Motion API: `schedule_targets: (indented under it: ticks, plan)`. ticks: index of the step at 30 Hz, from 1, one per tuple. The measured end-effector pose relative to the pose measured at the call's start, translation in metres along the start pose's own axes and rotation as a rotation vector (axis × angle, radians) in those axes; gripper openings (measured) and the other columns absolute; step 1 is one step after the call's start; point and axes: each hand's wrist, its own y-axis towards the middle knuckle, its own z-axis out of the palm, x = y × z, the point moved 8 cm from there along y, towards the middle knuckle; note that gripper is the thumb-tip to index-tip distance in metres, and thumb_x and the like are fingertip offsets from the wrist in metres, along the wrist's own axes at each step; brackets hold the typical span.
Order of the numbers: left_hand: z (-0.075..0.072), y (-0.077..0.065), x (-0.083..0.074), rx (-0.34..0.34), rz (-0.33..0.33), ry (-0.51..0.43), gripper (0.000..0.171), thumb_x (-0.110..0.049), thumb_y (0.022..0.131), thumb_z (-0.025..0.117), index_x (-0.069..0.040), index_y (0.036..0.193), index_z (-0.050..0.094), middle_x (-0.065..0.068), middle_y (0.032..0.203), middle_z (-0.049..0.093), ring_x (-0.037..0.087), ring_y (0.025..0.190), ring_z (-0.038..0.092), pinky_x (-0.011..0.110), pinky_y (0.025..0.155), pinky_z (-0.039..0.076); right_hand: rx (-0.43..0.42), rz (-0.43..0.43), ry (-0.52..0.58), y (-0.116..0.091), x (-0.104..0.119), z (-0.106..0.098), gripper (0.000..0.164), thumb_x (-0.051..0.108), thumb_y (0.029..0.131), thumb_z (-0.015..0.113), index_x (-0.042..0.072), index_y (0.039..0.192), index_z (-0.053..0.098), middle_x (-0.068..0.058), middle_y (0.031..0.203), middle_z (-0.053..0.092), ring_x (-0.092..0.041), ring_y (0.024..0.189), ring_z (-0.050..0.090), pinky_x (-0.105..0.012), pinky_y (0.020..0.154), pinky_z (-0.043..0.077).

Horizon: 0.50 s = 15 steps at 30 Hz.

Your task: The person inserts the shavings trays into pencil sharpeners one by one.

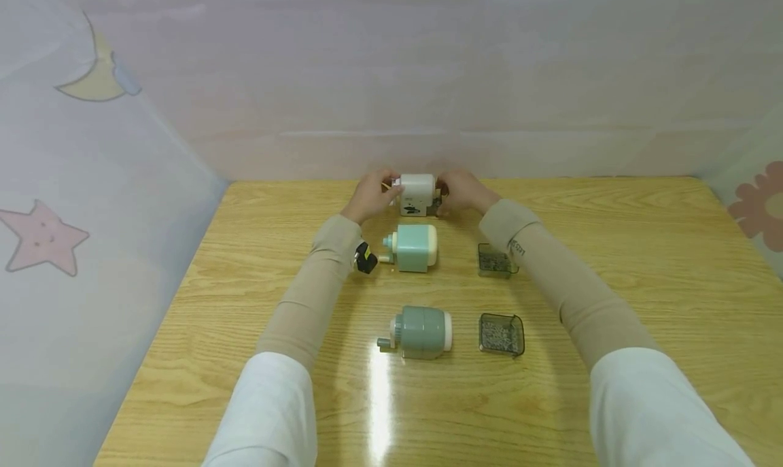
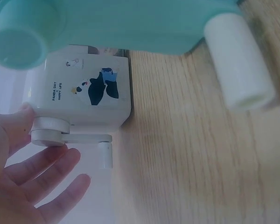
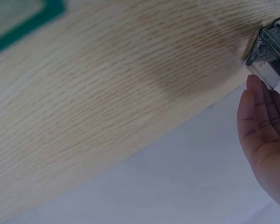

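A white crank pencil sharpener with a panda print stands at the table's far edge. My left hand holds its crank side; in the left wrist view the thumb lies by the white knob, the fingers spread below it. On the opposite side, my right hand pinches the sharpener's clear, dark-tinted shavings drawer, which sticks partly out and has shavings inside. Nearer stand a turquoise pencil sharpener and a grey-green pencil sharpener, cranks to the left.
Two dark transparent drawers with shavings, the farther drawer and the nearer drawer, lie right of the sharpeners. A small black object shows at my left forearm. Behind the wooden table rises a pale wall.
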Motion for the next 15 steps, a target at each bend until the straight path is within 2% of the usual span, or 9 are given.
schedule_targets:
  ticks: [6,15]
  plan:
    - [-0.0008,-0.0003,-0.0025,0.006,0.009,0.012,0.032,-0.022,0.093,0.053,-0.002,0.118,0.054,0.01,0.106,0.057,0.019,0.089,0.055,0.026,0.073,0.05,0.001,0.02,0.015,-0.0013,0.0015,-0.001,0.054,0.008,0.067,0.08,-0.007,0.113,0.055,-0.018,0.102,0.057,-0.03,0.093,0.051,-0.041,0.086,0.045]
    - [-0.001,-0.0002,-0.0044,0.009,0.027,0.023,0.032,-0.021,0.093,0.054,-0.001,0.118,0.054,0.01,0.104,0.057,0.019,0.089,0.055,0.027,0.074,0.049,-0.025,-0.004,-0.02,0.0019,0.003,-0.001,0.046,0.01,0.066,0.081,-0.005,0.104,0.058,-0.017,0.095,0.059,-0.029,0.087,0.053,-0.039,0.079,0.046]
